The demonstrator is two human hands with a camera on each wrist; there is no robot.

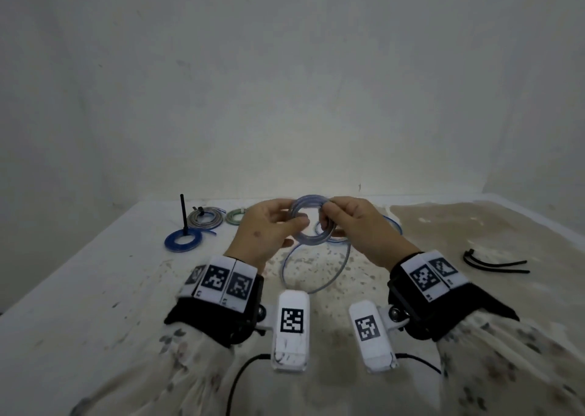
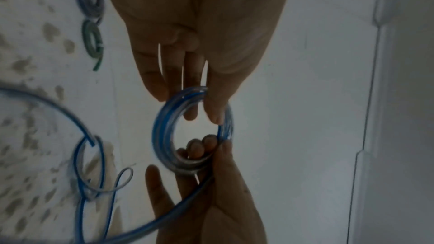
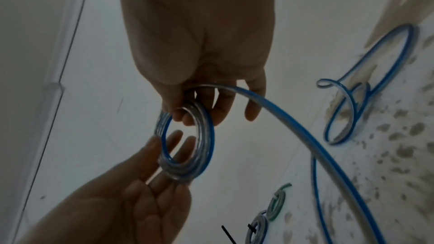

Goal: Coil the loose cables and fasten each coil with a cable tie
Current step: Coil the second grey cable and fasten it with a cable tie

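blue cable coil [image 1: 311, 222] held above table [image 1: 95, 289] between both hands | left hand [image 1: 266, 235] pinching its left side, right hand [image 1: 357, 225] gripping its right | around: tied blue coil [image 1: 183, 241], grey coil [image 1: 204, 217], green coil [image 1: 235, 217], black cable ties [image 1: 493, 265] at right | wrist views show loose tail [image 3: 305, 136] trailing to table

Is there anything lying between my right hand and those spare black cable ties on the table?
Nothing visible: between the right hand and the black cable ties there is only bare, stained table.

glossy translucent plastic cable [image 1: 311, 222] above a matt, stained, speckled table [image 1: 95, 289].
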